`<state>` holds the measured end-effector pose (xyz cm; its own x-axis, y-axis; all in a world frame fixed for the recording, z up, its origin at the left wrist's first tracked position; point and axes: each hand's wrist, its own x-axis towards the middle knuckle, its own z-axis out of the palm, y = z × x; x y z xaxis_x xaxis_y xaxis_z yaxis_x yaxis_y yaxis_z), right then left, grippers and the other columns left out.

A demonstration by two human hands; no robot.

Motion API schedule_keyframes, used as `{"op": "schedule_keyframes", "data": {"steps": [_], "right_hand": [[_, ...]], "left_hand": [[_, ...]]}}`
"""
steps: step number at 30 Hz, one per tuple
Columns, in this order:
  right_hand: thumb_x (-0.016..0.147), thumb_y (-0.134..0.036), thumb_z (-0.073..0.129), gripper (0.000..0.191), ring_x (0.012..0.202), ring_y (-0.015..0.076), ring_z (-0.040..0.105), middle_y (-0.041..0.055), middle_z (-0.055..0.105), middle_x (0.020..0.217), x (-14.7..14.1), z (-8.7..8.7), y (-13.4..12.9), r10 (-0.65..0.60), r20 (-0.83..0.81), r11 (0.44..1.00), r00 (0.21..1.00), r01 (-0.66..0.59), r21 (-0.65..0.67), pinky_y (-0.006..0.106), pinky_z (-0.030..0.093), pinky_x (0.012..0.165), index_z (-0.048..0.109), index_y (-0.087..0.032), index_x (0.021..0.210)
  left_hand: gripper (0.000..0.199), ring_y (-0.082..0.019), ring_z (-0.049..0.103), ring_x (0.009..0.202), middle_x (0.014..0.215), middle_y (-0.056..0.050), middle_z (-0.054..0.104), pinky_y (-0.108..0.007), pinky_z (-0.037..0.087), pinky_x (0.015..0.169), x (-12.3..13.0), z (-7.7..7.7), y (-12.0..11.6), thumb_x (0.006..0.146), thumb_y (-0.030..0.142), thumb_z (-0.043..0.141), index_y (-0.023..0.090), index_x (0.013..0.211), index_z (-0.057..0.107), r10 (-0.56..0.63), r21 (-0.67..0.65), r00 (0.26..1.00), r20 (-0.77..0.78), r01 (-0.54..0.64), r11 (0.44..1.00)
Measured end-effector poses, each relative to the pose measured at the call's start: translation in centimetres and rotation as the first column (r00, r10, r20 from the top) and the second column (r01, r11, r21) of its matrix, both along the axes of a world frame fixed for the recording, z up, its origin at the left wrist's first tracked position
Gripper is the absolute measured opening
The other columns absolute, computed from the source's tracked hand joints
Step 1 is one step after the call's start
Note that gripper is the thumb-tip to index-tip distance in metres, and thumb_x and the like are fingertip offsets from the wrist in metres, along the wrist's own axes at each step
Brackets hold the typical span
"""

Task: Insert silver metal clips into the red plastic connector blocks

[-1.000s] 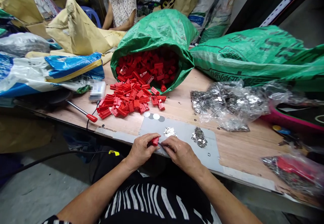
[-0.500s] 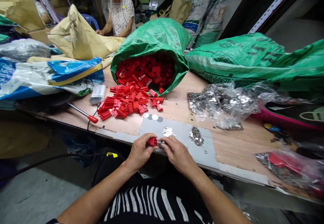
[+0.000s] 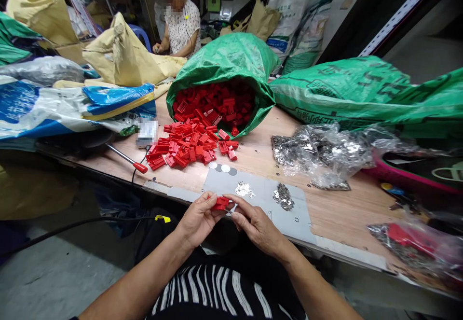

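Between the thumb and fingers of my left hand is a small red plastic part, held just above the front edge of the table. My right hand is closed in a pinch right beside it, on a thin metal piece that reaches the red part; its exact shape is too small to tell. Just beyond my hands, a grey mat bears a pile of shiny flat metal pieces and a darker pile of small metal parts. Similar red parts lie heaped farther back.
The heap spills from an open green sack. Clear bags of metal parts lie to the right, near another green sack. A red-tipped lever juts out at left. Another person sits at the back.
The red part has turned in my left hand and shows a longer side. My left fingers have opened out a little around it. The whole view has shifted slightly.
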<state>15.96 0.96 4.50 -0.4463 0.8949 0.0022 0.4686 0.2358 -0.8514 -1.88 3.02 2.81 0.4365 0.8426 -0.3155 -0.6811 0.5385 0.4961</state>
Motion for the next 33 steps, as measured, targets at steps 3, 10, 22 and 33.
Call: {"op": "schedule_keyframes", "data": {"steps": [3, 10, 22, 33], "right_hand": [[0.097, -0.033, 0.038, 0.039, 0.06, 0.0122, 0.051, -0.0029, 0.054, 0.067, 0.0, 0.3, 0.0, -0.005, -0.013, 1.0, 1.0, 0.005, -0.016, 0.024, 0.042, 0.062, 0.043, -0.023, 0.134], [0.095, -0.03, 0.041, 0.033, 0.061, 0.0123, 0.052, -0.0043, 0.056, 0.067, 0.3, 0.6, 0.0, -0.005, 0.002, 0.999, 1.0, 0.005, -0.033, 0.024, 0.042, 0.063, 0.042, -0.023, 0.128], [0.09, -0.021, 0.049, 0.017, 0.088, 0.0169, 0.059, 0.0044, 0.064, 0.095, 0.9, -1.6, 1.1, -0.184, 0.26, 0.971, 0.948, 0.134, 0.196, 0.03, 0.045, 0.079, 0.062, -0.022, 0.101], [0.088, -0.019, 0.05, 0.019, 0.087, 0.0167, 0.062, 0.0047, 0.069, 0.094, 0.6, -1.6, 2.0, -0.119, 0.319, 0.982, 0.94, 0.064, 0.177, 0.029, 0.046, 0.079, 0.067, -0.021, 0.096]], "left_hand": [[0.013, -0.016, 0.069, 0.08, 0.079, -0.004, 0.07, -0.027, 0.051, 0.081, 0.2, -0.1, -0.1, 0.08, 0.02, 0.066, 0.013, 0.073, 0.057, -0.005, -0.068, 0.998, 0.058, 0.009, 0.998], [0.017, -0.015, 0.069, 0.081, 0.082, -0.003, 0.07, -0.026, 0.05, 0.08, 0.2, 0.1, 0.3, 0.077, 0.019, 0.069, 0.016, 0.084, 0.055, -0.011, 0.01, 0.999, -0.042, 0.011, 1.0], [0.033, -0.019, 0.063, 0.085, 0.092, -0.002, 0.07, -0.031, 0.046, 0.083, -0.8, -2.2, 2.0, 0.067, 0.017, 0.073, 0.024, 0.099, 0.066, 0.401, 0.598, 0.479, -0.781, 0.386, 0.703], [0.042, -0.024, 0.06, 0.103, 0.104, -0.004, 0.071, -0.037, 0.039, 0.1, -0.4, -2.3, 1.8, 0.065, 0.011, 0.072, 0.029, 0.103, 0.071, 0.356, 0.617, 0.591, -0.724, 0.323, 0.718]]}}
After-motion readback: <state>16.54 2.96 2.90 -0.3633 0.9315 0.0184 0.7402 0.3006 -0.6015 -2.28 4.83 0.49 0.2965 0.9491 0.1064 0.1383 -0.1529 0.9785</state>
